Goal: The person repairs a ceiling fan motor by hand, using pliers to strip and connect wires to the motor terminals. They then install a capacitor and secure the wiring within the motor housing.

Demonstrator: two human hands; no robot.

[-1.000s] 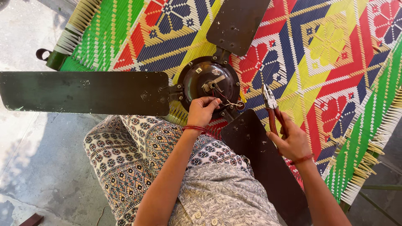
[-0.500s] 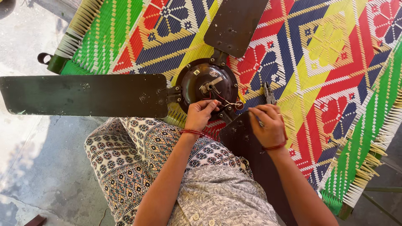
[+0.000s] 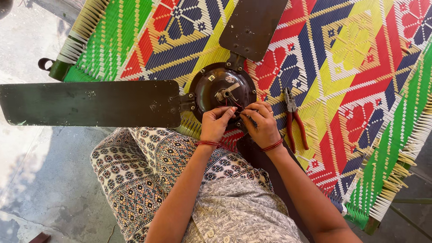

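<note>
Beneath everything lies the brightly woven cot surface (image 3: 360, 58), patterned in green, red, blue, yellow and white. Across it rests the dark metal ceiling fan, its long left blade (image 3: 90, 103) reaching out past the cot's edge over the grey concrete floor (image 3: 27, 180), and a second blade (image 3: 252, 27) pointing away from you. Your lap, in black-and-white patterned cloth (image 3: 144, 171), sits just below the fan. The round black motor hub (image 3: 220, 87) lies between the blades, directly ahead of you. Your left hand (image 3: 215, 125) is curled at the hub's lower rim, fingertips pinching at thin wires there. Your right hand (image 3: 262, 123) is right beside it, fingers bent onto the same spot; what exactly each pinches is too small to tell. The red-handled pliers (image 3: 294, 119) lie loose on the cot just right of your right hand, untouched.
</note>
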